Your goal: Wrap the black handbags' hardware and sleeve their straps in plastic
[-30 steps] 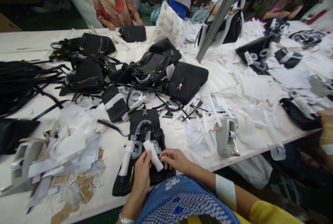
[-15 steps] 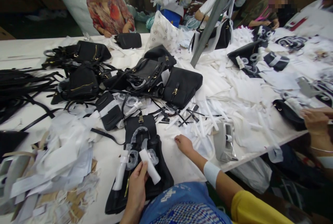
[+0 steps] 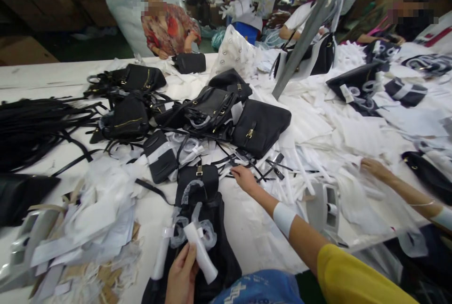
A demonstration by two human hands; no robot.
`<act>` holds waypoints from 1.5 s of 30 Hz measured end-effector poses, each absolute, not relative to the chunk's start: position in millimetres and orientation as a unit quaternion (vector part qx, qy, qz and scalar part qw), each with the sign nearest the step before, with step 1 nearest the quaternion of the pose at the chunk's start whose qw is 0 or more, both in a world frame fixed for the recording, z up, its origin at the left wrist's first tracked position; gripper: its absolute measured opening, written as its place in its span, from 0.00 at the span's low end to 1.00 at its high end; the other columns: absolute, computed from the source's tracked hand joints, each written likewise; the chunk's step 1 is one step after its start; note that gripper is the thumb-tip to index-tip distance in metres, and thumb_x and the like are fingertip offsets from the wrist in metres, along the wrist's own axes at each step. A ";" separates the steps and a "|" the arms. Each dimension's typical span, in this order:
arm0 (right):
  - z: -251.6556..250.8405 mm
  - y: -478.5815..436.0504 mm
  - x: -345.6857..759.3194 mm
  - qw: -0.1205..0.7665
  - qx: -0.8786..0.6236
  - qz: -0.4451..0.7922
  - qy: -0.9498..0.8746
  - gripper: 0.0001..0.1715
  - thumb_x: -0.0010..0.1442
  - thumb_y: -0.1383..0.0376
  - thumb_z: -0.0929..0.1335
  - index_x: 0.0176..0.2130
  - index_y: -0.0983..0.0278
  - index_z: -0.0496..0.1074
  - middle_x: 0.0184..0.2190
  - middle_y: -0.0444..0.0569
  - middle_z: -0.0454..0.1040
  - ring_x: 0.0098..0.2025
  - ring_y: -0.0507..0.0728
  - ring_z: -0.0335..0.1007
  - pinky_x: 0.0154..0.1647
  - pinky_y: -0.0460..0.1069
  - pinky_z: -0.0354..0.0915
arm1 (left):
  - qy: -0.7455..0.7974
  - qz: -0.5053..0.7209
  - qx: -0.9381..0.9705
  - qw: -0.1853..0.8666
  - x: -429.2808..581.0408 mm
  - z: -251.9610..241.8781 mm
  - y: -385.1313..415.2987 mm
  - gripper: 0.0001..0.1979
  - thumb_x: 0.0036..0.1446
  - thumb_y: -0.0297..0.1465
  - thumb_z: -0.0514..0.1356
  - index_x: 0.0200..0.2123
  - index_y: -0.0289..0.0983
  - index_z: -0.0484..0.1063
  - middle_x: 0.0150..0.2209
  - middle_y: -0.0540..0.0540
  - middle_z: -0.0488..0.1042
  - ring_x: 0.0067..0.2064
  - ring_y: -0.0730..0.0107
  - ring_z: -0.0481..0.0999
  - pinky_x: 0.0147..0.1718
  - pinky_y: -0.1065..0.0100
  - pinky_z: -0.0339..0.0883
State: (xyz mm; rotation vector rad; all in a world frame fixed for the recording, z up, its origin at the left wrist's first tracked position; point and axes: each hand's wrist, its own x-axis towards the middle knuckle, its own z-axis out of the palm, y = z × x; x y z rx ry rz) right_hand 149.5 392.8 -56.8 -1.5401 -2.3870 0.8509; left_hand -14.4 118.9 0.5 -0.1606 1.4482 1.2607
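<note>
A black backpack [image 3: 226,243] lies on the table in front of me, its flap with a gold buckle facing away. White foam wrap covers parts of its straps, and clear plastic film is wound round other parts. My left hand [image 3: 184,268] grips one white foam-wrapped strap [image 3: 205,257] between thumb and fingers; a second foam wrap [image 3: 161,259] lies to its left. Beyond the bag's right side my right hand [image 3: 245,180] is closed with its fingertips together, close to thin black straps [image 3: 259,172] and white strips. Whatever it pinches is too small to make out.
Black bags [image 3: 261,127] are piled ahead. A grey tape dispenser [image 3: 323,207] stands right, another [image 3: 33,243] left beside white paper scraps [image 3: 88,219]. A slanted metal pole [image 3: 300,45] rises mid-table. At right, a co-worker's hand [image 3: 376,170] reaches over white sheets.
My right hand has moved forward and left, toward the flap and the black straps. My left hand still holds the foam-wrapped strap. The co-worker's arm at right has reached inward. The view has shifted.
</note>
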 end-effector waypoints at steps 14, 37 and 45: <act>-96.7 468.2 2.1 0.030 -0.607 0.221 -0.763 0.22 0.59 0.64 0.68 0.49 0.75 0.66 0.48 0.69 0.69 0.50 0.65 0.67 0.47 0.52 0.62 | 0.639 0.510 -0.047 0.574 5.8 -30.2 131.4 0.29 0.35 0.48 0.70 0.40 0.38 0.79 0.38 0.41 0.80 0.44 0.52 0.77 0.45 0.58 0.71; 11.5 297.5 187.7 0.015 -0.366 0.695 -0.619 0.20 0.57 0.53 0.67 0.39 0.66 0.75 0.27 0.46 0.73 0.26 0.51 0.65 0.27 0.45 0.60 | 0.573 0.558 -0.020 0.600 8.7 1.0 136.1 0.21 0.51 0.38 0.66 0.47 0.35 0.75 0.48 0.40 0.76 0.49 0.58 0.73 0.50 0.60 0.68; 19.3 291.6 170.7 -0.031 -0.354 0.544 -0.760 0.13 0.56 0.62 0.65 0.34 0.64 0.78 0.25 0.45 0.74 0.28 0.53 0.67 0.30 0.45 0.59 | 0.592 0.555 0.011 0.584 12.1 4.5 135.7 0.22 0.51 0.39 0.66 0.48 0.36 0.75 0.53 0.39 0.73 0.53 0.55 0.70 0.49 0.60 0.68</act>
